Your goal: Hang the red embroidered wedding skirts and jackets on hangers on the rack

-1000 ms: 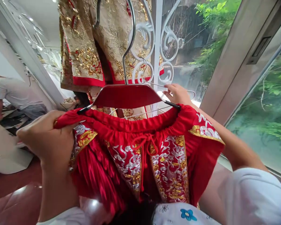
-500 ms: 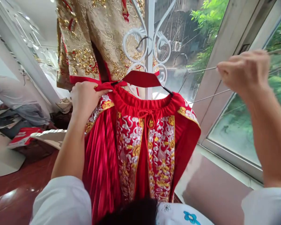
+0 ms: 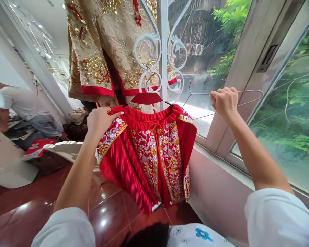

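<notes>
My left hand (image 3: 102, 122) is closed on the left end of the gathered waistband of a red embroidered skirt (image 3: 167, 157). The skirt has silver and gold front panels, pleated sides and a tied red cord. It hangs spread on a hanger (image 3: 147, 98) with a red middle piece, dark arms and a metal hook that rises in front of white scrolled ironwork. Out to the right, my right hand (image 3: 225, 102) is wrapped round a bare thin wire hanger (image 3: 252, 91), whose hook points left, apart from the skirt.
A gold beaded garment with red trim (image 3: 98, 65) hangs behind, beside the white iron scrollwork (image 3: 160, 44). Windows (image 3: 285, 113) and a ledge run along the right. At left, a person in a white shirt (image 3: 25, 103) bends near a white counter (image 3: 10, 161). The floor (image 3: 110, 212) is glossy red tile.
My right hand has come down and left with the wire hanger, which now shows whole. The red skirt looks farther away and its lower edge now shows. My left hand still grips the waistband.
</notes>
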A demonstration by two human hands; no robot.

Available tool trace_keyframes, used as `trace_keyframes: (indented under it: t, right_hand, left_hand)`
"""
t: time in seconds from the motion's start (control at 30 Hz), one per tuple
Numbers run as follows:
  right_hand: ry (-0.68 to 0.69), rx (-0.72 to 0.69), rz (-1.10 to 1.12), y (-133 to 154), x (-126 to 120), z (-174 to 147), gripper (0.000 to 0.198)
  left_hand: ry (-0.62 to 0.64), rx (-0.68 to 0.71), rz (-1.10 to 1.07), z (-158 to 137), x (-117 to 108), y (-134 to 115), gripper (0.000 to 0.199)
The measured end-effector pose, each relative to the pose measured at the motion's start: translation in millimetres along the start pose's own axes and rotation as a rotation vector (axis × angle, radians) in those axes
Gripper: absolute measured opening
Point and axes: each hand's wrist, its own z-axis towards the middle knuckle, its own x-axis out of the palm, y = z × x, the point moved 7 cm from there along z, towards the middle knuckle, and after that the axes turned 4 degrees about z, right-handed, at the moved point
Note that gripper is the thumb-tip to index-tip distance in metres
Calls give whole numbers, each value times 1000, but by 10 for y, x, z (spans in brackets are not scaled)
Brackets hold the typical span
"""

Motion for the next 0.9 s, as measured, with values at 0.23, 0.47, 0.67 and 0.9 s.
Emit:
trace_keyframes:
  t: [0.23,0.47,0.67,0.9]
  right_hand:
    - [139,48,138,139,573,-331,37]
    - [-41,187,458,1181,141,-626,35]
    - [376,144,582,2189,307,-818,39]
    - [227,223,871,1998,291,-943,34]
  left_hand:
    - [-312,69,-108,-251,-157,-101,45]
    - [-249,433,-102,-865,154,-1076,30]
    - [-263,251,-205,-883,329,-1319,30]
    - [53,17,-381,-829,756,-1473,24]
